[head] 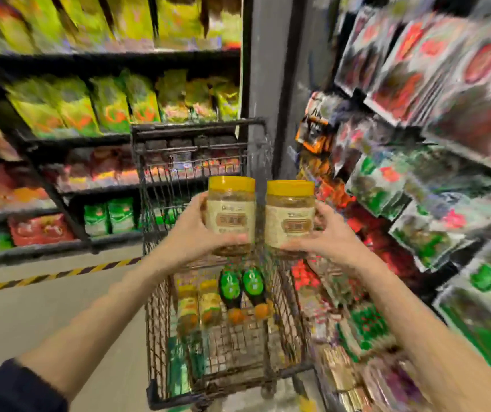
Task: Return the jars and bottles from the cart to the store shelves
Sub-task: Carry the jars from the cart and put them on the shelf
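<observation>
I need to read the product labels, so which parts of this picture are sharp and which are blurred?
Head view: the two jars, left jar and right jar, are the sharpest, though their label text stays unreadable; the shelves and hanging packets smear with motion blur; wide-angle bending curves the edges.

Grey floor (pixel 45 307) — striped tape (pixel 54 275) — packed shelves (pixel 104 58) both sides.

Bare forearms; dark navy sleeve (pixel 15 388) pushed up on left arm
</observation>
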Tool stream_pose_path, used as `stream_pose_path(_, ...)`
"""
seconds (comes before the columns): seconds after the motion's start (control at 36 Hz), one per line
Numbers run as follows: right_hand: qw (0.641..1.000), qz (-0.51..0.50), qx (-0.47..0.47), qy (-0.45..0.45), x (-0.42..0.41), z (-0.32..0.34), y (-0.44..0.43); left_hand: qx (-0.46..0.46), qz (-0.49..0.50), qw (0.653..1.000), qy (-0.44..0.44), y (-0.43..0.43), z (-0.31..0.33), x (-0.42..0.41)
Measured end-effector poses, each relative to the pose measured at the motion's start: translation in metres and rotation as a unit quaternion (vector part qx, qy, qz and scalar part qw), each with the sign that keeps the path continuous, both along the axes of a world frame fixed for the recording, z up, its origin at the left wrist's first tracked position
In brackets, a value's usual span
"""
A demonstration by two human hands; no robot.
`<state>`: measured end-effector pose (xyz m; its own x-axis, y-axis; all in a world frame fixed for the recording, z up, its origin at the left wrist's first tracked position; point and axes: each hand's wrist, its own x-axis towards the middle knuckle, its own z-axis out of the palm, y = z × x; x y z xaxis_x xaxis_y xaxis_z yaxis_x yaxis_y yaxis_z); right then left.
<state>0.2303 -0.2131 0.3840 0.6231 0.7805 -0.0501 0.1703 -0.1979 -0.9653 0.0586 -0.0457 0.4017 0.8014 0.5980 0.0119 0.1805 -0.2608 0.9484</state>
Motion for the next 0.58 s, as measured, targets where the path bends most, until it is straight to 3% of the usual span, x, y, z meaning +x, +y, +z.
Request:
stream_pose_path(0.17,0.991,-0.089,0.043,-0.089,-0.021,0.085,-0.053,0.075,-0.075,0.991,-0.084,-0.013,0.067,0.017)
stream_pose_path(0.36,0.953,-0.243,0.066,-0.171,-0.075,0.131,-0.125,0.091,-0.219,0.958,-0.16,-0.05,0.113,0.023)
stream_pose_path(0.58,0.88,-0.426,0.02,-0.209,-0.18,0.15,-0.227,0.104,-0.418,0.886,-0.171,-0.146,0.134,0.015)
